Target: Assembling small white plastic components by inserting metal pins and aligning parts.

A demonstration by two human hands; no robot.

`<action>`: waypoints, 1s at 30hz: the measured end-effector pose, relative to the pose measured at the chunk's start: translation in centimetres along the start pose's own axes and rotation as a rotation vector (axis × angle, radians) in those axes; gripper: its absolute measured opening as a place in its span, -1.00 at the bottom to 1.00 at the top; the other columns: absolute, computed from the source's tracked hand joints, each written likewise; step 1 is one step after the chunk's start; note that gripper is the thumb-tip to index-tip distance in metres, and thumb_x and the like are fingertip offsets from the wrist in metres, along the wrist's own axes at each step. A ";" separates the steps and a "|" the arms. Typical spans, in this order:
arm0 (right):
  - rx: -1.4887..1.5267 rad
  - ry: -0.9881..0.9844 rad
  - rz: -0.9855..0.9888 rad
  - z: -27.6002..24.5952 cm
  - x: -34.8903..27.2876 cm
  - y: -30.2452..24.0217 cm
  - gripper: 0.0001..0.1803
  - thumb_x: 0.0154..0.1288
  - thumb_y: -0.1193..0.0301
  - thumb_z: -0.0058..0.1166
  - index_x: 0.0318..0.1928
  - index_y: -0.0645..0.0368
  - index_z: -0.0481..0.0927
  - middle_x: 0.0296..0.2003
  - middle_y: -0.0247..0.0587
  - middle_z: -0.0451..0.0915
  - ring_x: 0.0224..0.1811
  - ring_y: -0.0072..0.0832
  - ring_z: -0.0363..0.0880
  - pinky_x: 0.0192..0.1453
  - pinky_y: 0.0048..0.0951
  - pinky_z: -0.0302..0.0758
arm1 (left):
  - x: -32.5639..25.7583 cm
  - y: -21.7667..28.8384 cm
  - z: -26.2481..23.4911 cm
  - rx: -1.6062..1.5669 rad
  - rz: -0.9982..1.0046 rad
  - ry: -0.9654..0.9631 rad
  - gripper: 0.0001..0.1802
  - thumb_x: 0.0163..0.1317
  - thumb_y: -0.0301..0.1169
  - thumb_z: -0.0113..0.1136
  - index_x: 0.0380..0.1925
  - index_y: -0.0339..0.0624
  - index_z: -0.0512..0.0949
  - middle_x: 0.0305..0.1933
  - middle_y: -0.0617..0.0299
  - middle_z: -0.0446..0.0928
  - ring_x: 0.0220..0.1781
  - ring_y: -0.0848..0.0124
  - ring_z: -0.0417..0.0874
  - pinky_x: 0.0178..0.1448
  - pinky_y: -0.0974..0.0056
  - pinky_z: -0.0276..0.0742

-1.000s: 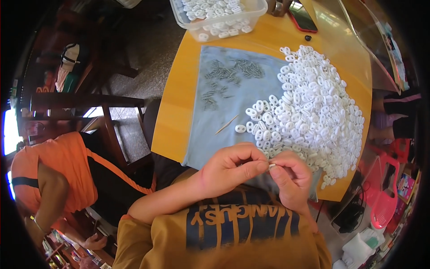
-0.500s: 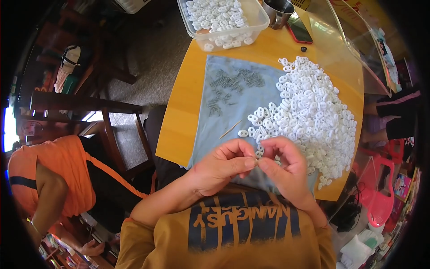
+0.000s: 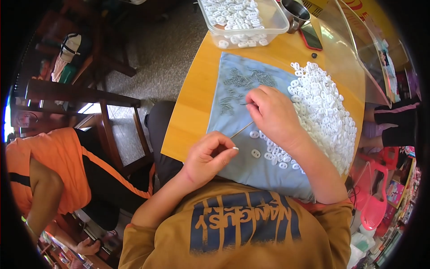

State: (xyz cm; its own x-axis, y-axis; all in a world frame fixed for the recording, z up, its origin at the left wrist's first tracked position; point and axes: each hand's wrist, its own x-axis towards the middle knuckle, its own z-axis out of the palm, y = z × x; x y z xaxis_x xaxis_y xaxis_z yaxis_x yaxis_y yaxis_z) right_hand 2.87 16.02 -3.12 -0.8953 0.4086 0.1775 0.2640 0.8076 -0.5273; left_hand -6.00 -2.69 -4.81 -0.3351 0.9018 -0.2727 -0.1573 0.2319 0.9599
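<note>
White rings (image 3: 268,154) lie loose on the grey cloth (image 3: 268,175) at the table's (image 3: 197,112) near edge, just right of the left hand (image 3: 208,157). Left hand grip is pressed together, pinching one small white piece. A thin stick (image 3: 242,130) runs from it up and right toward the right hand (image 3: 271,114). Right hand is farther, its grip pinched over the small grey pins (image 3: 244,83); whether it holds one cannot be told. Farther right lies the white ring heap (image 3: 327,116); farthest, a clear tub (image 3: 244,22) of rings.

Matt blue-grey cloth (image 3: 251,166) over smooth orange wood tabletop (image 3: 197,103); glossy white plastic rings (image 3: 327,112); clear plastic tub (image 3: 268,29).
</note>
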 end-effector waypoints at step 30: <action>0.491 -0.241 0.336 -1.6 0.4 0.1 -0.92 0.03 0.54 0.03 -0.49 0.23 0.40 -0.56 -0.39 0.39 -0.54 -0.65 0.35 -0.44 -0.59 0.31 | 0.5 0.4 -0.7 0.127 0.173 -0.071 -0.93 0.08 -0.57 0.16 -0.46 -0.26 0.45 -0.38 0.25 0.41 -0.41 0.56 0.41 -0.38 0.49 0.32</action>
State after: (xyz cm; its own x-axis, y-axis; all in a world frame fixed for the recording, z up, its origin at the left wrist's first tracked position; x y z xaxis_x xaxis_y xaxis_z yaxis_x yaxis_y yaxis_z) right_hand 3.12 16.97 -1.80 -0.8631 0.4523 -0.2247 0.4000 0.3406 -0.8509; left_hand -6.84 -2.38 -4.60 -0.2797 0.9546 -0.1028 0.0167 0.1119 0.9936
